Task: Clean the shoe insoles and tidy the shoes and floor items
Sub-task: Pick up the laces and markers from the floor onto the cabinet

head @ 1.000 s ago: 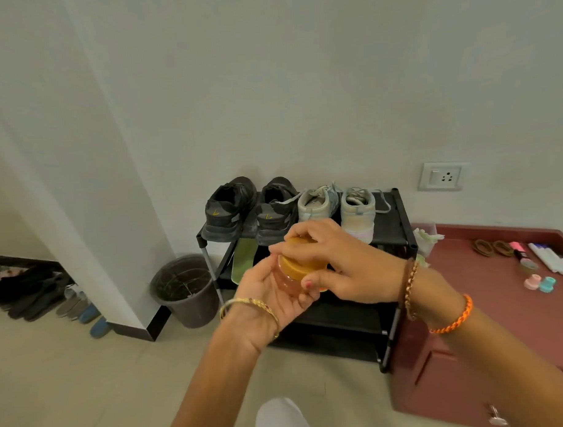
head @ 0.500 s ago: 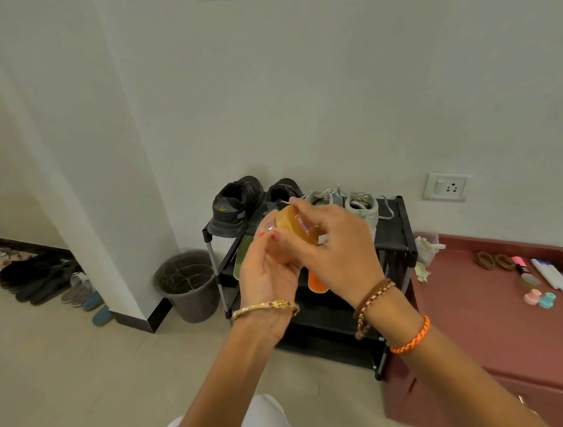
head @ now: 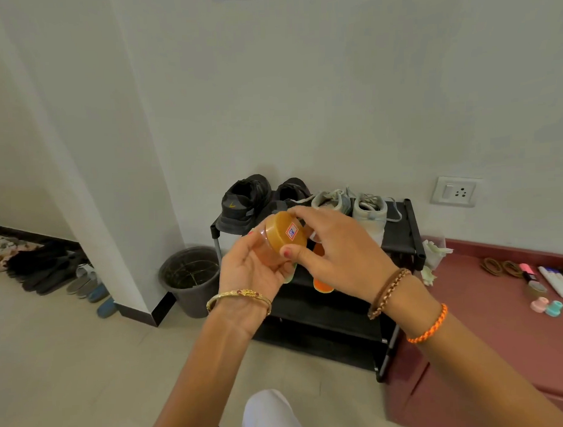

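1. Head view: both hands hold a small jar (head: pixel 276 250) in mid-air, in front of the black shoe rack (head: pixel 399 241).
2. Left hand (head: pixel 255 271) cups the jar's clear body from below, fingers curled round it.
3. Right hand (head: pixel 336 253) pinches the amber lid (head: pixel 282 234), thumb on the near rim, fingers over the far rim. Lid faces the camera, tilted; jar axis runs back and down into the left palm.
4. Judgement: a lid twist comes next; right hand turns, left steadies.
5. Rack's top shelf: black shoes (head: pixel 246 201) at the left end, pale sneakers (head: pixel 350 204) to the right. An orange insole (head: pixel 322 282) shows on a lower shelf, behind the hands.
6. Dark bin (head: pixel 190 280) stands on the floor, left of the rack; maroon ledge (head: pixel 487 289) to the right carries small items. Nothing blocks the hands.
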